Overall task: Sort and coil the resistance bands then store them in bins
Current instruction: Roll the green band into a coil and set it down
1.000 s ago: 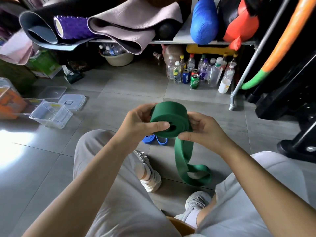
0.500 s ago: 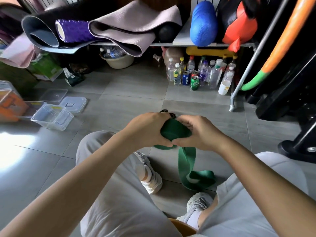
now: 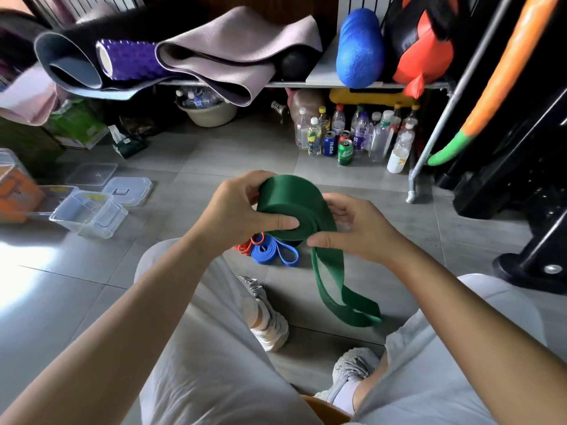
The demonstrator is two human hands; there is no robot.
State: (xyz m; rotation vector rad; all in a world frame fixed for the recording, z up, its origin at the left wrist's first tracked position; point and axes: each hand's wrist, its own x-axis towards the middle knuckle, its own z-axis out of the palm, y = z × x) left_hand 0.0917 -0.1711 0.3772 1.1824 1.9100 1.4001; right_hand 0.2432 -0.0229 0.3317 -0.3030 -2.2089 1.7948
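Both hands, left and right, are gripping the half-wound green band, coiling it; the dangling tail probably needs winding on next.

Pale grey trousers, white sneakers
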